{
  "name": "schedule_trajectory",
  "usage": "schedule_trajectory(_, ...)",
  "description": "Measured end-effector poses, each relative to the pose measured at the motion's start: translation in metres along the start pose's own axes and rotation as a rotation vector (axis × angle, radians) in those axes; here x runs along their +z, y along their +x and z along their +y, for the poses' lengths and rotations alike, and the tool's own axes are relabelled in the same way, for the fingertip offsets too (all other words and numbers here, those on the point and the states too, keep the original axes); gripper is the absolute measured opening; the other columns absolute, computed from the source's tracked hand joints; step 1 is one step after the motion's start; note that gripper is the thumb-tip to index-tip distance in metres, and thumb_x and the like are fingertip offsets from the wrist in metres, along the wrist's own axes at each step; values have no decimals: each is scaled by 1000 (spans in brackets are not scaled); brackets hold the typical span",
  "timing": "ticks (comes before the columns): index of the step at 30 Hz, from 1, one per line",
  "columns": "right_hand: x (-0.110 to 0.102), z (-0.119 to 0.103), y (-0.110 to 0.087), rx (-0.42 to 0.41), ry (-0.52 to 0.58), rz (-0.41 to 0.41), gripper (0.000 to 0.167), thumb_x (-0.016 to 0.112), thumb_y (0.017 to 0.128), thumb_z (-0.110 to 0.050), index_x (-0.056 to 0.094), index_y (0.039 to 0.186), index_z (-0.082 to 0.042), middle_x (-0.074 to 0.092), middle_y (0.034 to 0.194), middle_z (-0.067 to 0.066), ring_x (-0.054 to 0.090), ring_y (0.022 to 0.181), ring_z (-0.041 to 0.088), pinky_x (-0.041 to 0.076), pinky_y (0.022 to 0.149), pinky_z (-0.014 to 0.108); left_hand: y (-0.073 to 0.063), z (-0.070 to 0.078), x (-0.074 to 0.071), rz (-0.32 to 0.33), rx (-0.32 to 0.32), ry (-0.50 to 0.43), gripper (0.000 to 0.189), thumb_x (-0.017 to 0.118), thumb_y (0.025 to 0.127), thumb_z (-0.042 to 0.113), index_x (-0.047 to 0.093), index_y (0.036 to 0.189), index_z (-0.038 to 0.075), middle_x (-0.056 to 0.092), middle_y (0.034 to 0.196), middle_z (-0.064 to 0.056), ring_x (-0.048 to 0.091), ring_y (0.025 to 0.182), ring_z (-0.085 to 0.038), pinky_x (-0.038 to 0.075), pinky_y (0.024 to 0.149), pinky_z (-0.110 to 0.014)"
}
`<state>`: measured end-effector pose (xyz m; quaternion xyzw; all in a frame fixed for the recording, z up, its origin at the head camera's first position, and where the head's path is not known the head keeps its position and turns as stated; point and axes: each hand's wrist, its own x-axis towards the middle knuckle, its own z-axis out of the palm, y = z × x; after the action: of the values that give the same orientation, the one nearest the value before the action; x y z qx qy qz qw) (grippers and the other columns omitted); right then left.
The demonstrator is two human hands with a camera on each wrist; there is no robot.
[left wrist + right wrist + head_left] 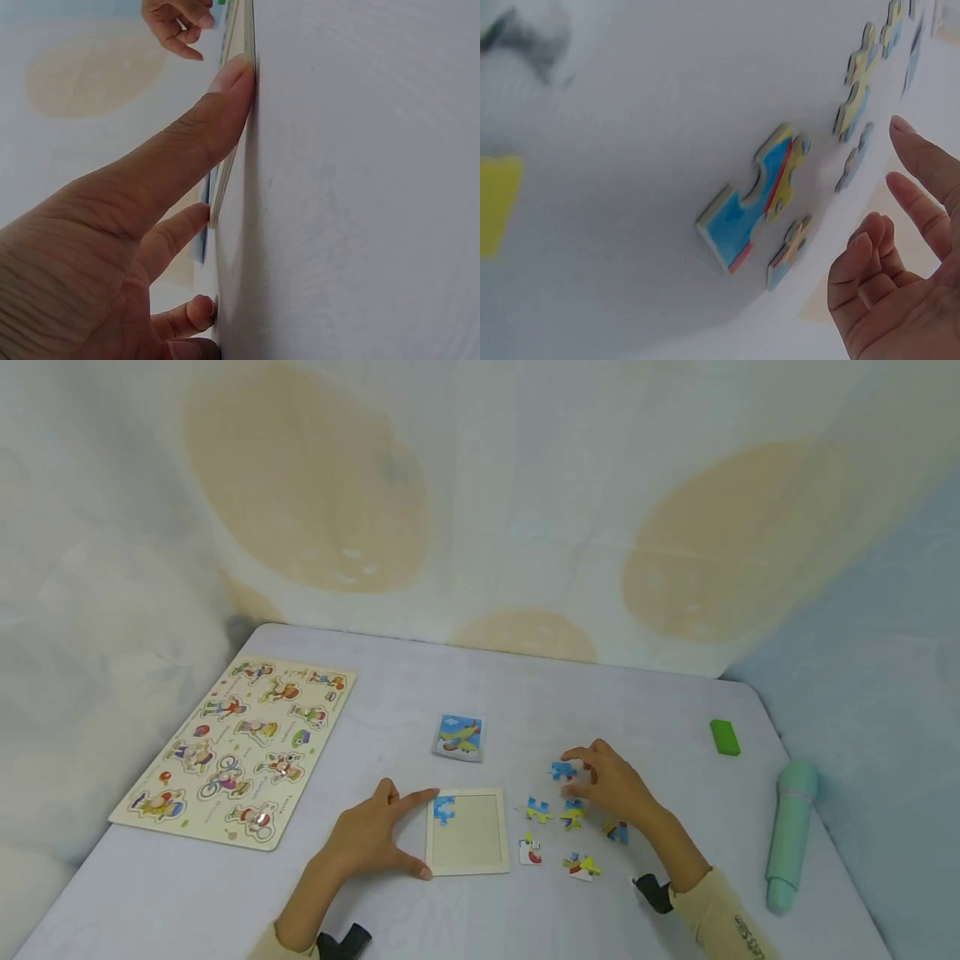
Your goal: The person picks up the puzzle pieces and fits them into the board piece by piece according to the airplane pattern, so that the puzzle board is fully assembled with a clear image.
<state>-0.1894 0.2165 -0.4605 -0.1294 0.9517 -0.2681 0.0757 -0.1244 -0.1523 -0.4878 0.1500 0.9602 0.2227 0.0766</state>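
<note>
A small wooden puzzle tray [468, 870] lies on the table with a blue puzzle piece [444, 810] in its upper left corner. My left hand [367, 831] is at the tray's left side, index fingertip at the upper corner and thumb at the lower one. In the left wrist view the thumb [199, 124] lies against the tray's edge. Over the loose pieces, my right hand [615, 781] has thumb and index finger apart, on either side of a blue piece [562, 770]. The right wrist view shows that hand [900, 277] with a gap between its fingers and the pieces.
Several loose pieces, among them a yellow-and-blue one [538, 810], lie right of the tray. Behind it is a picture of a yellow plane [459, 737]. A large figure board [247, 752] occupies the left; a green block [725, 737] and mint-green cylinder [791, 835] are at right.
</note>
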Motion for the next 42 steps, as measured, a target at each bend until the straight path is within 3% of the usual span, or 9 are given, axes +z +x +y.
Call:
schedule_trajectory(10,-5,11,8,3,-45,-19,42,80,84,-23,68,122,-12,48,92,8,43,74,17,36,62,30,-1,0,1,4,-3,-1,104,89,47,65,53,141,40,36,94,-1,37,62,-13,31,51,-26)
schedule_trajectory(24,0,16,11,27,-6,-36,32,79,85,-20,69,114,-12,46,89,6,43,78,19,36,66,32,0,1,1,1,-10,1,103,90,48,64,53,141,41,36,94,0,38,64,-12,31,52,-25)
schedule_trajectory(30,4,19,11,-1,-2,-7,28,78,85,-23,68,109,-12,45,87,3,43,80,17,37,68,31,0,1,2,5,-9,13,103,89,48,65,52,141,43,36,94,0,38,64,-12,31,52,-25)
schedule_trajectory(42,8,14,10,-80,-99,49,23,80,83,-24,70,97,-8,51,86,0,46,76,13,43,67,27,-1,1,0,4,-18,12,103,89,48,65,52,141,42,36,94,0,38,64,-13,30,52,-26)
